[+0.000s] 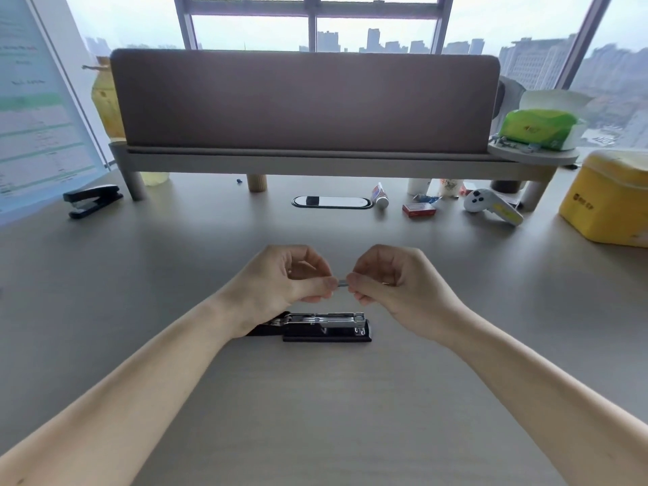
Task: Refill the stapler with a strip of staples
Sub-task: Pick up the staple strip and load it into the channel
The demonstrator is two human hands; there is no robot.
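A black stapler point(326, 327) lies on the desk in front of me, opened flat, its shiny metal staple channel facing up. Just above it I hold a short silver strip of staples point(342, 283) between both hands. My left hand point(284, 282) pinches its left end with thumb and fingers. My right hand point(392, 278) pinches its right end. Only a small piece of the strip shows between my fingertips. My left wrist hides the stapler's left end.
A second black stapler point(92, 199) sits at the far left by a monitor point(38, 110). A red staple box point(419, 209), a small tube point(381, 196), a white controller point(491, 206) and a yellow container point(606, 201) lie at the back right. A shelf with a grey divider point(305, 100) spans the back.
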